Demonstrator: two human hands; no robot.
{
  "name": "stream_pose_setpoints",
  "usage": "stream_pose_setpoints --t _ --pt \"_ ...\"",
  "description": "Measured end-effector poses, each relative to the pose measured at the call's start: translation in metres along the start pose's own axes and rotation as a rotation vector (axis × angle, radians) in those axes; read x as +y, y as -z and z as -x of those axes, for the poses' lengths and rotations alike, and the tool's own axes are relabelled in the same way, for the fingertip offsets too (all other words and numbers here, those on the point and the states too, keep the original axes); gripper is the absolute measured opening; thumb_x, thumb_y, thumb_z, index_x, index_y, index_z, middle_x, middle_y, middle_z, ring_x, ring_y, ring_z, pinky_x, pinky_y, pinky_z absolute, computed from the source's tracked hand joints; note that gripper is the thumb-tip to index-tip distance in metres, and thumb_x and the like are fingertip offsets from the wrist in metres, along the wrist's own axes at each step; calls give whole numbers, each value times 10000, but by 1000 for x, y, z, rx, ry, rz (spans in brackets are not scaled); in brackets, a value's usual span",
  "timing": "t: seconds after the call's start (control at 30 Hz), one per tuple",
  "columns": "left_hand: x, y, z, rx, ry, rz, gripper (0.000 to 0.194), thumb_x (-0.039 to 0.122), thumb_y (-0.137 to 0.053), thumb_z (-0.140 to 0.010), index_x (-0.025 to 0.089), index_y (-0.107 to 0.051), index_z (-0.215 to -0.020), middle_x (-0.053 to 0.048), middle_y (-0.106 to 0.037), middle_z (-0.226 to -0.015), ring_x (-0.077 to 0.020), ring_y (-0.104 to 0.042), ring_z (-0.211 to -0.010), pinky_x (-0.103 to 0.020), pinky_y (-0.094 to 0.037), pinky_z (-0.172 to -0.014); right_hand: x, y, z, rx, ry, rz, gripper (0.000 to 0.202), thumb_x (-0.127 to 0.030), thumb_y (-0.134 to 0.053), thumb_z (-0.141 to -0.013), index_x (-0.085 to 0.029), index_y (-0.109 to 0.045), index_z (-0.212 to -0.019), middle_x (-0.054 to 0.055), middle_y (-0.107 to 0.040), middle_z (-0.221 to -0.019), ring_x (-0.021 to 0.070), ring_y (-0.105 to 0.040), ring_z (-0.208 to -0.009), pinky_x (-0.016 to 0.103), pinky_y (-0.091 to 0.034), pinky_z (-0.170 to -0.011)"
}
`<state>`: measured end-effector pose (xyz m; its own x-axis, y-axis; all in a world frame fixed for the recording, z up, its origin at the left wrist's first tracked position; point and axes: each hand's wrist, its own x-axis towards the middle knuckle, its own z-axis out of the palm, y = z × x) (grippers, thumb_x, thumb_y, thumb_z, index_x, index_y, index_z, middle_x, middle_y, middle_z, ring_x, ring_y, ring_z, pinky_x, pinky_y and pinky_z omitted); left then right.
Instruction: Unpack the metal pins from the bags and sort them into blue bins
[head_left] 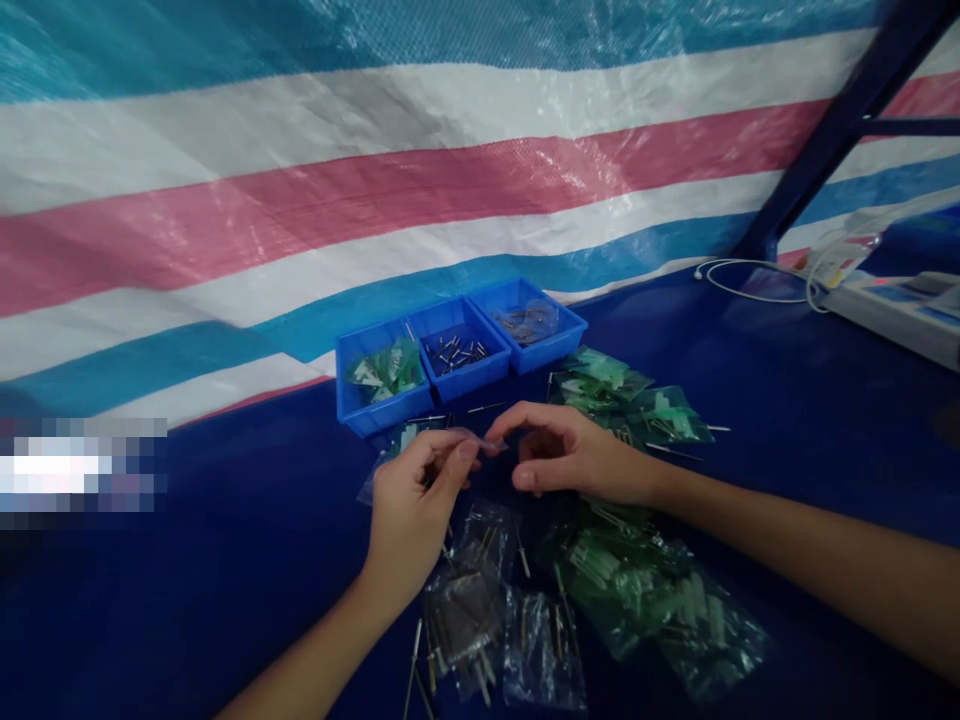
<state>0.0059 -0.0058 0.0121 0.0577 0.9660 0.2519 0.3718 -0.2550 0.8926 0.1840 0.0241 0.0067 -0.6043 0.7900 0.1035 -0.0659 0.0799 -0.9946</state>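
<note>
My left hand [420, 485] pinches a small clear plastic bag [486, 443] between thumb and fingers, above the middle of the dark blue table. To its right, my right hand [562, 450] has its thumb and index finger apart, and the index fingertip is at the bag's edge. Whatever the bag holds is too small to tell. Below the hands lie clear bags [469, 600] with thin metal pieces. Green bags [645, 590] with pale strips lie under and beside the right wrist.
Three joined blue bins [457, 345] stand behind the hands, holding green packets, loose metal pieces and a clear bag. More green packets [667, 410] lie right of them. A white cable [750, 295] and a pale device [892, 310] sit far right. Striped sheeting hangs behind.
</note>
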Motion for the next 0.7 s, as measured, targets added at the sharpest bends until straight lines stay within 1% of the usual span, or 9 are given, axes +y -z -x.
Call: stream_pose_setpoints --t 0.07,0.13,0.27,0.33,0.43,0.5,0.53,0.6,0.7 --pt "0 0 0 -6 0 -6 144 292 -556 -808 180 -644 -782 39 -575 -545 -82 -517 -451 -175 -401 -435 1 -1 0 41 16 32 183 -272 -651 -737 -173 -577 -871 -18 -569 -777 38 -473 -496 160 -399 -429" --pt "2 0 0 -10 -35 -53 153 293 -555 -807 175 -641 -761 56 -506 -495 -73 -454 -405 -178 -361 -405 3 -2 0 80 42 59 120 -278 -584 -796 -161 -582 -818 -24 -552 -701 38 -465 -469 163 -384 -420" --pt "2 0 1 7 -164 -165 136 271 -557 -811 174 -639 -761 42 -515 -547 -81 -456 -461 -189 -365 -444 3 -2 0 113 32 41 162 -302 -547 -819 -145 -558 -780 -31 -541 -627 37 -457 -418 169 -348 -400" --pt "-1 -1 2 31 -211 -155 124 254 -563 -810 188 -623 -896 25 -558 -653 -85 -501 -514 -184 -398 -465 3 -2 -1 140 12 -6 178 -320 -548 -817 -147 -541 -777 -36 -539 -606 39 -457 -400 168 -332 -387" --pt "-6 -2 4 18 -255 -113 402 196 -558 -804 243 -474 -1194 -11 -608 -881 -97 -582 -617 -174 -450 -483 4 0 -3 167 -5 -85 193 -341 -553 -812 -153 -529 -779 -38 -553 -597 40 -461 -383 167 -323 -375" --pt "-8 -3 4 -34 -310 -136 514 136 -528 -803 279 -392 -1278 -23 -612 -963 -102 -605 -663 -176 -473 -506 5 1 -5 157 -15 -114 189 -336 -560 -808 -152 -531 -779 -34 -569 -593 39 -463 -381 164 -325 -377" --pt "-7 -3 4 -58 -352 -163 510 108 -508 -803 285 -407 -1270 -24 -613 -981 -104 -609 -681 -183 -484 -530 6 1 -5 144 -21 -119 183 -327 -562 -807 -149 -534 -777 -30 -578 -592 38 -464 -384 162 -327 -379" --pt "-5 -2 5 -70 -435 -224 432 70 -478 -803 267 -504 -1187 -31 -612 -1016 -109 -611 -721 -202 -502 -592 6 1 -4 110 -34 -128 162 -305 -565 -801 -145 -538 -794 -22 -595 -593 38 -468 -391 159 -338 -386" --pt "-2 -1 5 -18 -472 -289 291 75 -493 -805 212 -604 -1037 -34 -633 -974 -104 -602 -682 -198 -498 -573 5 1 -2 62 -46 -147 197 -264 -563 -790 -155 -528 -950 -23 -612 -599 52 -482 -402 167 -372 -398"
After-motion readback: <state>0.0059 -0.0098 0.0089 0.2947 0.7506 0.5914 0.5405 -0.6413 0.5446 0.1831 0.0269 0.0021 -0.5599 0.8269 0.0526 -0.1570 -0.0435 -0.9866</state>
